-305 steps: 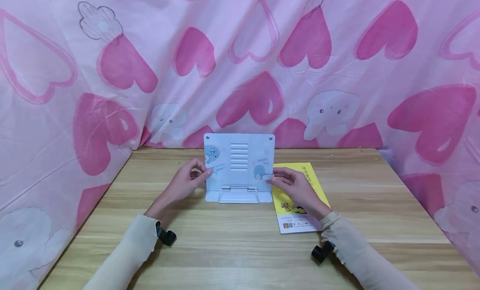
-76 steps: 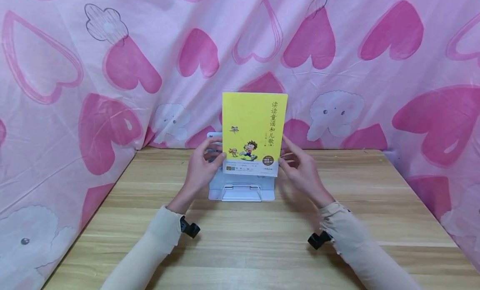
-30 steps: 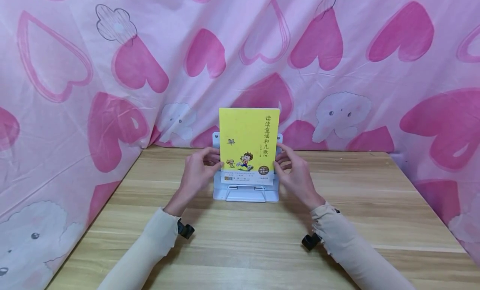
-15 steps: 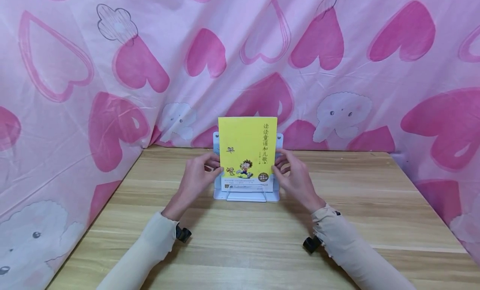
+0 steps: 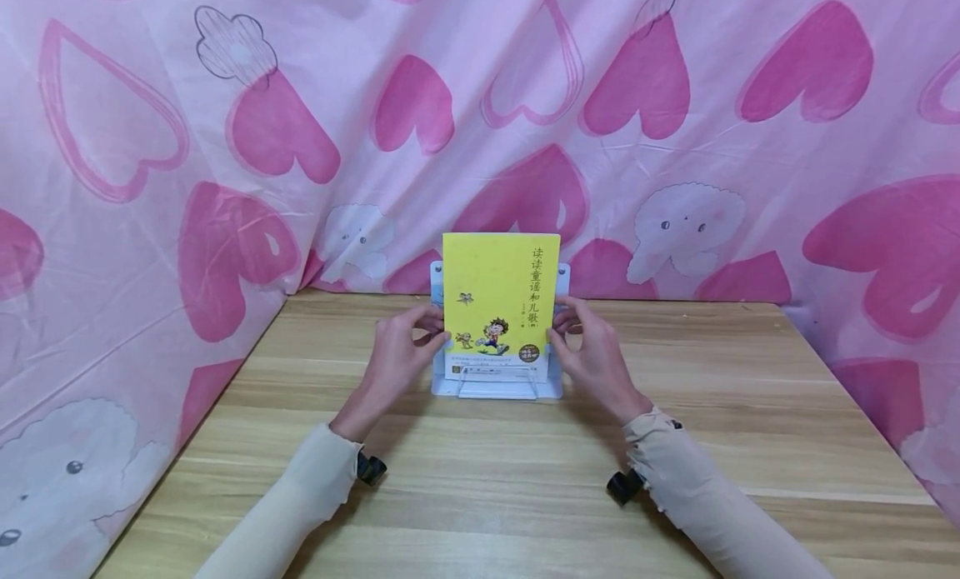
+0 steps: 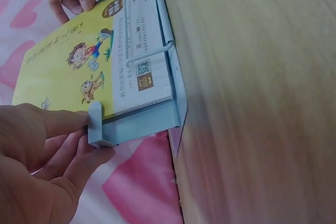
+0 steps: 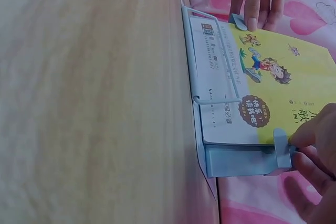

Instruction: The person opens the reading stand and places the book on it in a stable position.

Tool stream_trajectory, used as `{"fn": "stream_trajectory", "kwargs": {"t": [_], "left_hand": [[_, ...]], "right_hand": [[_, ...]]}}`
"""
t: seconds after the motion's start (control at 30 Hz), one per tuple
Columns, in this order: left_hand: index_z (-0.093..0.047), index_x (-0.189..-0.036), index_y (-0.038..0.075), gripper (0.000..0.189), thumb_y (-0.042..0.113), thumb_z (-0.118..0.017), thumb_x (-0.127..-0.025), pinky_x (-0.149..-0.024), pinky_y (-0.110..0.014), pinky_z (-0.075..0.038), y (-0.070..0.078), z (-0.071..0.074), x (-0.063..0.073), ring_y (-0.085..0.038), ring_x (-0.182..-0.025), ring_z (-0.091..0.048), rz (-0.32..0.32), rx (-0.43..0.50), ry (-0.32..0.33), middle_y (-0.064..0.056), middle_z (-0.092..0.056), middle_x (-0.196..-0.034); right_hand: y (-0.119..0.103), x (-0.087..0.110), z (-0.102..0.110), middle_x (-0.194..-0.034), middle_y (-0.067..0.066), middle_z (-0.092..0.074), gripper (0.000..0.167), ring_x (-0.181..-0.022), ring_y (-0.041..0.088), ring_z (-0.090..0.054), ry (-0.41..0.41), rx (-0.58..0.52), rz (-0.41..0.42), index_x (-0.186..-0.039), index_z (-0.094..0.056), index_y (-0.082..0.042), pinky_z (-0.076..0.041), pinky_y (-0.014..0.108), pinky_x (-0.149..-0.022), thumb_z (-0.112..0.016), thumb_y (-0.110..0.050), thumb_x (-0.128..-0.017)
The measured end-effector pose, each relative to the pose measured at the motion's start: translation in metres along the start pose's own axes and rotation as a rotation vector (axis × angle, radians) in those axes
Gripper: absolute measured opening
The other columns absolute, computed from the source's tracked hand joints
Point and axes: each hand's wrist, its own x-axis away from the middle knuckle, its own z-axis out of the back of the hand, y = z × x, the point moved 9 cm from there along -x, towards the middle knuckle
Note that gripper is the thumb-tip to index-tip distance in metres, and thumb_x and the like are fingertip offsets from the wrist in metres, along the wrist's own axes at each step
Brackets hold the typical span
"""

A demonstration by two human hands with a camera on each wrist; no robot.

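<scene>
A yellow children's book (image 5: 498,291) with a cartoon boy on its cover stands upright against a pale blue metal book stand (image 5: 437,387). Its lower edge sits behind the stand's white wire holder (image 5: 498,396). My left hand (image 5: 401,350) is at the book's left edge; in the left wrist view its fingers pinch the stand's side clip (image 6: 95,124), which overlaps the cover. My right hand (image 5: 592,346) does the same at the right edge, pinching the other clip (image 7: 282,150) in the right wrist view. The stand's back panel is mostly hidden by the book.
The stand rests on a wood-grain table (image 5: 487,496), toward its far edge. Behind and beside it hangs a pink curtain (image 5: 345,79) printed with hearts. Black wrist cameras (image 5: 625,486) sit at both cuffs.
The book lay flat right of the stand at first. It was lifted in both hands, then lowered onto the stand behind the wire holder. Over the last half second it shifts slightly right.
</scene>
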Motion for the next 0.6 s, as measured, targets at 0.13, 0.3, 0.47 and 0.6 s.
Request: {"fn": "stream_trajectory", "kwargs": {"t": [0.13, 0.3, 0.47, 0.6], "left_hand": [[-0.075, -0.123, 0.006, 0.033, 0.004, -0.086, -0.092, -0.090, -0.032, -0.066, 0.000, -0.003, -0.001, -0.023, -0.101, -0.077, -0.005, 0.055, 0.021, -0.009, -0.080, -0.110], [-0.073, -0.126, 0.005, 0.034, 0.002, -0.083, -0.094, -0.092, -0.027, -0.064, -0.003, -0.011, -0.003, -0.024, -0.104, -0.077, 0.013, 0.129, 0.017, -0.010, -0.079, -0.111], [-0.072, -0.132, 0.005, 0.039, -0.003, -0.079, -0.095, -0.097, -0.028, -0.062, -0.001, -0.021, -0.006, -0.024, -0.110, -0.076, -0.012, 0.167, -0.027, -0.010, -0.079, -0.117], [-0.068, -0.140, 0.006, 0.046, -0.005, -0.076, -0.097, -0.105, -0.032, -0.059, 0.001, -0.030, -0.006, -0.024, -0.119, -0.074, -0.040, 0.181, -0.088, -0.010, -0.076, -0.127]], "right_hand": [[0.004, 0.000, 0.003, -0.107, 0.013, -0.074, 0.056, -0.097, 0.026, -0.073, 0.003, -0.014, -0.012, -0.144, -0.059, -0.001, -0.066, 0.044, -0.094, -0.078, 0.007, -0.092], [0.010, 0.000, 0.008, -0.108, 0.012, -0.073, 0.057, -0.098, 0.024, -0.073, 0.002, -0.010, -0.035, -0.145, -0.058, -0.003, -0.067, 0.041, -0.090, -0.078, 0.006, -0.093], [0.017, 0.000, 0.015, -0.109, 0.012, -0.072, 0.056, -0.099, 0.025, -0.072, 0.016, 0.005, -0.059, -0.145, -0.057, -0.003, -0.067, 0.043, -0.090, -0.077, 0.006, -0.093], [0.023, 0.000, 0.020, -0.112, 0.014, -0.071, 0.055, -0.100, 0.027, -0.072, 0.024, 0.008, -0.087, -0.145, -0.056, -0.002, -0.067, 0.046, -0.090, -0.076, 0.006, -0.094]]}}
